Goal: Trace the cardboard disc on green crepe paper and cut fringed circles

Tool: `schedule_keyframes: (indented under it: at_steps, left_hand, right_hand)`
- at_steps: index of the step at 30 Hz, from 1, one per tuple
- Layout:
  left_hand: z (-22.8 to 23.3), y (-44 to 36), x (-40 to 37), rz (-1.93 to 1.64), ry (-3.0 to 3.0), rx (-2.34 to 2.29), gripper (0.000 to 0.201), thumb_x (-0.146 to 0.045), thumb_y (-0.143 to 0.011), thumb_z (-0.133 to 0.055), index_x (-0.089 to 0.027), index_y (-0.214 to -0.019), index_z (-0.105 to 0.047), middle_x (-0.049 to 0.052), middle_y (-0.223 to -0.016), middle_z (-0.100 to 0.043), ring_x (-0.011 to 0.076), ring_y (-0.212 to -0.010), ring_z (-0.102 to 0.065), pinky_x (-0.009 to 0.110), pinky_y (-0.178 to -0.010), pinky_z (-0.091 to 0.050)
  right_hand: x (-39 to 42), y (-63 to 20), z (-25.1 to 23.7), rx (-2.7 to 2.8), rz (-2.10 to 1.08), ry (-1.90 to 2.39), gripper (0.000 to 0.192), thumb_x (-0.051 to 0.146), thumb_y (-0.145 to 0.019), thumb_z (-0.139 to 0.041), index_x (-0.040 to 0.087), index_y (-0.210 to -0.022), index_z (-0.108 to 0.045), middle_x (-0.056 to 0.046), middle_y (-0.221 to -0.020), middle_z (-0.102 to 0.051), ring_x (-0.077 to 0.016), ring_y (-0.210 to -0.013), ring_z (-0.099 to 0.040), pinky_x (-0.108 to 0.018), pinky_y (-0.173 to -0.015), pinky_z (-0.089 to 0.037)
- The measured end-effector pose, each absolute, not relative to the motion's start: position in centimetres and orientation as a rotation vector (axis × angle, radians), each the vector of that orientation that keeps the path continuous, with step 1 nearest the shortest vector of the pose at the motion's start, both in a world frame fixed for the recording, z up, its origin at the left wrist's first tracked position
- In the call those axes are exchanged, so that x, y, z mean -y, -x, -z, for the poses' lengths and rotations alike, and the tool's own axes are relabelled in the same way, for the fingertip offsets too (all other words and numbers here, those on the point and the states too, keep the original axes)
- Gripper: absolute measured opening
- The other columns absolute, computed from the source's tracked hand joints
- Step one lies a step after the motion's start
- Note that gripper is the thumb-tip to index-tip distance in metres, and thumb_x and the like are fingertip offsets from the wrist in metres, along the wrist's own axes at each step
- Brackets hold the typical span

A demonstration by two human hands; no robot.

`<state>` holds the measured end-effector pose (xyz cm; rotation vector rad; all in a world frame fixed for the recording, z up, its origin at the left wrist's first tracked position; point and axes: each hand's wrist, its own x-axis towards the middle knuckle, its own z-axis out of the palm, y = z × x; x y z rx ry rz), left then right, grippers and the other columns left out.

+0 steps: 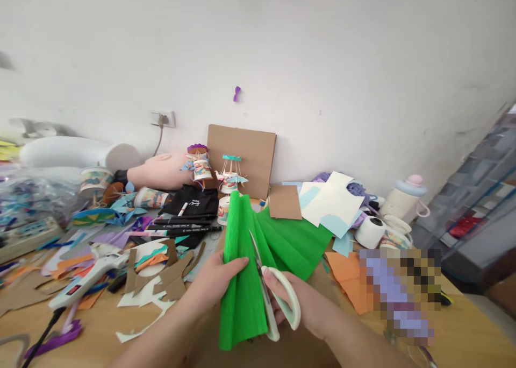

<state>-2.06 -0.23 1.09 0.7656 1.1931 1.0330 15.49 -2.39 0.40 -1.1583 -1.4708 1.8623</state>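
Green sheet (242,309): pinched in your left grip (220,276), extending above and below it. Scissors (266,298) (white-handled): held in your right grip (309,302), blades against the sheet.

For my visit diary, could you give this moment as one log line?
left grip: holds green paper | right grip: holds scissors, against green paper | behind: cardboard leaning on wall

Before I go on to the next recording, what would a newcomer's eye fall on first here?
The bright green sheet in the middle, held in the left hand, with scissors in the right hand against it. Next, the pink dummy head lying left of centre, before the wall. Higher up, a small purple piece on that wall.
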Motion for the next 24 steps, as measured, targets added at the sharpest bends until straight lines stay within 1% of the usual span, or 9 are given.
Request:
schedule_keyframes:
  at_steps: [2,4,7,10,14,16,19,21,24]
  left_hand:
    - [-1.1,2.0,0.3,-1.007,-0.786,-1.169,0.009,-0.011,-0.079,-0.064,-0.011,-0.085,-0.070,0.013,-0.079,-0.077,0.0271,-0.071,-0.074,0.033,-0.066,-0.061]
    - [-1.2,1.8,0.5,-1.015,-0.768,-1.141,0.009,-0.012,-0.078,-0.065,-0.011,-0.085,-0.070,0.013,-0.080,-0.078,0.0275,-0.071,-0.074,0.034,-0.066,-0.061]
    - [-1.5,1.7,0.7,-1.035,-0.718,-1.105,0.012,-0.013,-0.076,-0.067,-0.012,-0.087,-0.071,0.015,-0.083,-0.078,0.0281,-0.074,-0.074,0.035,-0.068,-0.061]
    - [-1.7,1.7,0.7,-1.036,-0.693,-1.075,0.015,-0.013,-0.074,-0.069,-0.012,-0.088,-0.071,0.015,-0.085,-0.078,0.0281,-0.075,-0.074,0.036,-0.073,-0.061]
    - [-1.4,2.1,0.6,-1.021,-0.700,-1.033,0.018,-0.014,-0.073,-0.071,-0.011,-0.090,-0.072,0.015,-0.087,-0.078,0.0280,-0.076,-0.074,0.035,-0.075,-0.060]
    - [-1.4,2.3,0.4,-1.010,-0.703,-1.036,0.024,-0.015,-0.072,-0.072,-0.011,-0.095,-0.071,0.014,-0.087,-0.078,0.0278,-0.075,-0.074,0.035,-0.072,-0.061]
    - [-1.8,2.5,-0.2,-1.071,-0.665,-1.085,0.031,-0.017,-0.071,-0.073,-0.013,-0.102,-0.069,0.012,-0.086,-0.078,0.0267,-0.073,-0.074,0.033,-0.064,-0.060]
    - [-2.2,2.4,-0.8,-1.139,-0.603,-1.113,0.027,-0.017,-0.073,-0.071,-0.012,-0.099,-0.068,0.012,-0.081,-0.077,0.0258,-0.067,-0.073,0.033,-0.059,-0.060]
    - [-2.7,2.2,-1.6,-1.180,-0.531,-1.153,0.014,-0.016,-0.076,-0.066,-0.010,-0.089,-0.067,0.010,-0.065,-0.074,0.0235,-0.051,-0.068,0.035,-0.052,-0.059]
  right_hand:
    - [2.3,-15.4,-0.7,1.464,-1.832,1.165,0.061,0.079,-0.074,-0.052,0.018,-0.075,-0.054,0.003,-0.059,-0.050,-0.0110,-0.050,-0.053,-0.023,-0.050,-0.049]
    - [2.3,-15.2,-1.1,1.454,-1.811,1.160,0.061,0.081,-0.072,-0.052,0.019,-0.073,-0.050,0.005,-0.059,-0.044,-0.0098,-0.049,-0.050,-0.023,-0.050,-0.048]
    - [2.6,-14.6,-1.7,1.406,-1.797,1.148,0.062,0.082,-0.072,-0.049,0.021,-0.075,-0.049,0.005,-0.060,-0.044,-0.0095,-0.051,-0.049,-0.022,-0.051,-0.047]
    - [2.8,-14.2,-1.5,1.381,-1.790,1.163,0.063,0.083,-0.071,-0.048,0.021,-0.076,-0.049,0.005,-0.058,-0.046,-0.0092,-0.050,-0.046,-0.022,-0.049,-0.042]
    - [2.9,-14.0,-0.3,1.402,-1.574,1.217,0.062,0.080,-0.067,-0.059,0.019,-0.072,-0.051,0.006,-0.058,-0.041,-0.0080,-0.053,-0.040,-0.022,-0.050,-0.035]
    - [2.9,-13.8,0.3,1.385,-1.544,1.248,0.064,0.081,-0.062,-0.061,0.019,-0.073,-0.051,0.008,-0.056,-0.039,-0.0077,-0.051,-0.040,-0.022,-0.048,-0.033]
    - [3.0,-13.4,0.8,1.320,-1.705,1.279,0.074,0.090,-0.054,-0.054,0.021,-0.081,-0.049,0.009,-0.049,-0.043,-0.0098,-0.042,-0.045,-0.021,-0.040,-0.033]
    - [3.0,-13.3,1.0,1.311,-1.765,1.279,0.077,0.091,-0.053,-0.053,0.021,-0.083,-0.048,0.008,-0.047,-0.047,-0.0108,-0.039,-0.049,-0.021,-0.037,-0.034]
    - [2.9,-13.2,1.1,1.329,-1.795,1.258,0.076,0.090,-0.052,-0.056,0.020,-0.083,-0.049,0.007,-0.049,-0.050,-0.0101,-0.038,-0.050,-0.020,-0.036,-0.037]
